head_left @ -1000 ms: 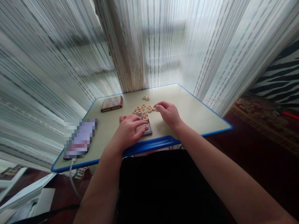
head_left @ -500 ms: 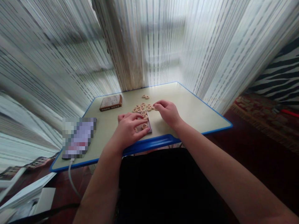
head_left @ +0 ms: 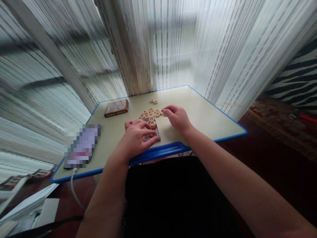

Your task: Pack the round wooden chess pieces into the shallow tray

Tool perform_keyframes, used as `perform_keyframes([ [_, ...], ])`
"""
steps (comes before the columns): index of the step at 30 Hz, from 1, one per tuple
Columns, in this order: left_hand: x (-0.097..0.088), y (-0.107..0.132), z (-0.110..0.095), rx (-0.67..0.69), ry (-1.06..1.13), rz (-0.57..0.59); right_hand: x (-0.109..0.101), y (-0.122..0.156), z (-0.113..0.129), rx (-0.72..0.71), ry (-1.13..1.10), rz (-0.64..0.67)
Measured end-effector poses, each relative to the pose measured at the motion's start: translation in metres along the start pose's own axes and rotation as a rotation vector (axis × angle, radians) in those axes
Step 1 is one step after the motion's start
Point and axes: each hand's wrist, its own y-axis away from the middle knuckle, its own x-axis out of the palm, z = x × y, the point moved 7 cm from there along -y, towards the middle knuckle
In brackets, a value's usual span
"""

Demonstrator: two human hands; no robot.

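Near the desk's [head_left: 210,115] front edge, my left hand [head_left: 136,137] lies spread over a small tray [head_left: 157,135] of wooden chess discs [head_left: 153,124]. My right hand [head_left: 177,119] pinches one loose disc [head_left: 163,113] mid-desk. I judge it light, hard and smooth, best gripped by the rim.

The table [head_left: 210,119] has a cream top and a bright blue edge. On it, the round pieces [head_left: 148,113] are pale wood with dark marks, and the little tray [head_left: 157,135] is grey-purple. The box [head_left: 116,108] on the table is brown. Behind the table, the curtain [head_left: 198,49] is white with thin dark stripes. Right of the table are a black-and-white zebra cloth [head_left: 297,86] and a red patterned rug [head_left: 277,122].
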Motion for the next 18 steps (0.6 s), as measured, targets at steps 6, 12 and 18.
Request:
perform_keyframes([
  [6,-0.0002,0.0000,0.0002,0.026,0.017,0.021,-0.0002,0.0005,0.0013,0.005,-0.003,-0.004],
  [12,0.0035,-0.0014,-0.0005,0.034,0.062,0.063,0.0007,0.0006,0.0006,0.007,-0.021,-0.002],
  [18,0.0029,-0.0002,0.0010,0.026,0.024,0.022,0.0012,0.0009,0.0008,0.014,-0.021,0.006],
])
